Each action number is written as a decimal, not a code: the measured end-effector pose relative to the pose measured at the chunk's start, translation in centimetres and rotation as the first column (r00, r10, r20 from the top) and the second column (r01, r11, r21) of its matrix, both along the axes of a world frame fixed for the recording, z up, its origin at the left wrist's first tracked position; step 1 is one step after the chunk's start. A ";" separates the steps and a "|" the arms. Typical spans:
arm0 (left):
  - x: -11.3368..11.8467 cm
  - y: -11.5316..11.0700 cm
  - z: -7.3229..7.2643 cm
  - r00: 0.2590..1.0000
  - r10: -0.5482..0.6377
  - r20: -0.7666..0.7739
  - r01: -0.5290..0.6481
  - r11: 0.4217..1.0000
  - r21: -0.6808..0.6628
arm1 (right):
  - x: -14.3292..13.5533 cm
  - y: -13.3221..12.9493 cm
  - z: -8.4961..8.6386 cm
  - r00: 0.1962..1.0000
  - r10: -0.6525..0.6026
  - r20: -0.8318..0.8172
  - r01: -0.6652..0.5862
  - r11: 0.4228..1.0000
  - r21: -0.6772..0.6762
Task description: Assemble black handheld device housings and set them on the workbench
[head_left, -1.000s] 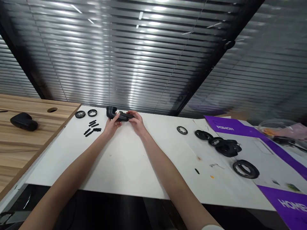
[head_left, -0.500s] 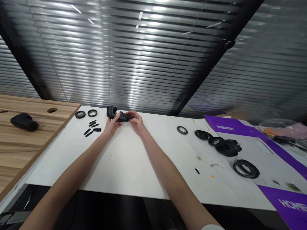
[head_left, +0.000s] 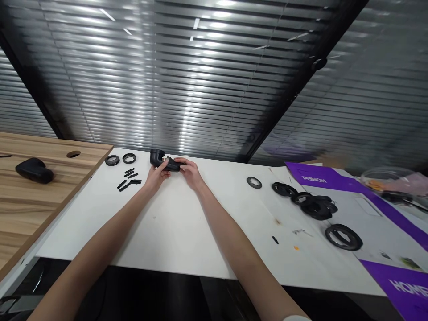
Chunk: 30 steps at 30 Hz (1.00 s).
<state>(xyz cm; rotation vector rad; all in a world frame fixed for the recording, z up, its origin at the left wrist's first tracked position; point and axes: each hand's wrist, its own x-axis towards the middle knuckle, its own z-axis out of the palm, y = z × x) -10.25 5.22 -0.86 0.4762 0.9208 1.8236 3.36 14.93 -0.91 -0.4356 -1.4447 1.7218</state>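
Observation:
A black curved plastic part with a wide round end is held up near the back edge of the white table. My left hand is closed around its middle, the thumb lying along the top. At the straight right end, my right hand grips the part between thumb and fingers. A darker piece lies along the top of the part, partly hidden by my fingers. Left of my left hand are several small black strips, with two black rings behind them.
A similar black curved part lies on the wooden table at left. To the right are a thin ring, a cluster of black parts, a larger ring and a purple-and-white sheet. Blinds stand behind.
The darker piece under my right fingers stuck out past the curved part's right end before; now it lies in line along its top. Both hands have barely moved.

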 end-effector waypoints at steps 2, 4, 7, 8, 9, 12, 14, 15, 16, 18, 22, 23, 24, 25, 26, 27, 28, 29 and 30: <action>0.0 0.0 0.0 1.000 -0.009 -0.007 0.009 1.000 -0.005 | 0.0 -0.1 0.2 1.000 0.006 0.003 -0.006 1.000 -0.017; -0.1 -0.1 0.0 1.000 -0.016 -0.011 0.016 1.000 -0.003 | 0.0 -0.1 0.2 1.000 0.002 0.009 -0.002 1.000 -0.030; 0.0 -0.1 0.0 1.000 -0.025 -0.014 0.025 1.000 0.008 | -0.1 0.0 0.1 1.000 -0.013 0.015 0.013 0.999 -0.038; 0.0 -0.1 0.0 1.000 -0.028 -0.015 0.028 1.000 0.012 | -0.2 0.0 0.1 1.000 -0.018 0.013 0.019 0.999 -0.044; 0.0 -0.2 0.0 0.999 -0.030 -0.016 0.030 0.999 0.015 | -0.2 0.0 0.0 1.000 -0.023 0.009 0.023 0.998 -0.051; 0.0 -0.2 0.1 0.999 -0.033 -0.019 0.034 0.999 0.014 | -0.3 0.1 0.0 1.000 -0.025 0.001 0.025 0.997 -0.069; 0.0 -0.2 0.2 0.999 -0.035 -0.024 0.035 0.999 0.010 | -0.2 0.0 0.0 1.000 -0.024 0.003 0.024 0.997 -0.069; 0.0 -0.2 0.2 0.999 -0.035 -0.029 0.035 0.999 0.010 | -0.2 0.0 0.0 1.000 -0.022 0.005 0.022 0.998 -0.064; 0.0 -0.2 0.2 0.999 -0.035 -0.037 0.036 0.999 0.010 | -0.2 0.0 0.0 1.000 -0.020 0.007 0.020 0.998 -0.057; 0.1 -0.3 0.2 0.998 -0.038 -0.057 0.038 0.999 0.008 | -0.2 -0.1 0.0 1.000 -0.015 0.007 0.015 0.999 -0.041; 0.2 -0.4 0.1 0.994 -0.042 -0.097 0.042 0.999 -0.002 | -0.1 -0.3 0.1 1.000 -0.011 0.003 0.011 0.999 -0.031; 0.2 -0.4 0.1 0.994 -0.043 -0.103 0.042 0.999 -0.005 | -0.1 -0.3 0.2 1.000 -0.009 0.006 0.009 1.000 -0.027; 0.2 -0.4 0.1 0.993 -0.045 -0.109 0.045 0.999 -0.008 | -0.1 -0.4 0.2 1.000 -0.007 0.010 0.007 1.000 -0.021; 0.2 -0.4 0.1 0.992 -0.049 -0.115 0.048 0.999 -0.009 | -0.1 -0.4 0.3 1.000 -0.004 0.013 0.004 1.000 -0.014; 0.2 -0.5 0.1 0.991 -0.055 -0.121 0.054 0.998 -0.007 | 0.0 -0.5 0.3 1.000 0.001 0.014 0.000 1.000 -0.007; 0.2 -0.5 0.0 0.990 -0.061 -0.126 0.061 0.998 -0.004 | 0.0 -0.5 0.3 1.000 0.006 0.014 -0.006 1.000 -0.001; 0.2 -0.5 0.0 0.989 -0.065 -0.130 0.065 0.998 0.000 | 0.0 -0.5 0.4 1.000 0.012 0.011 -0.012 1.000 0.005; 0.2 -0.5 0.0 0.989 -0.068 -0.133 0.069 0.998 0.004 | 0.0 -0.5 0.4 1.000 0.017 0.010 -0.017 1.000 0.011; 0.2 -0.5 0.0 0.988 -0.071 -0.135 0.072 0.997 0.006 | -0.1 -0.5 0.4 1.000 0.021 0.009 -0.022 1.000 0.019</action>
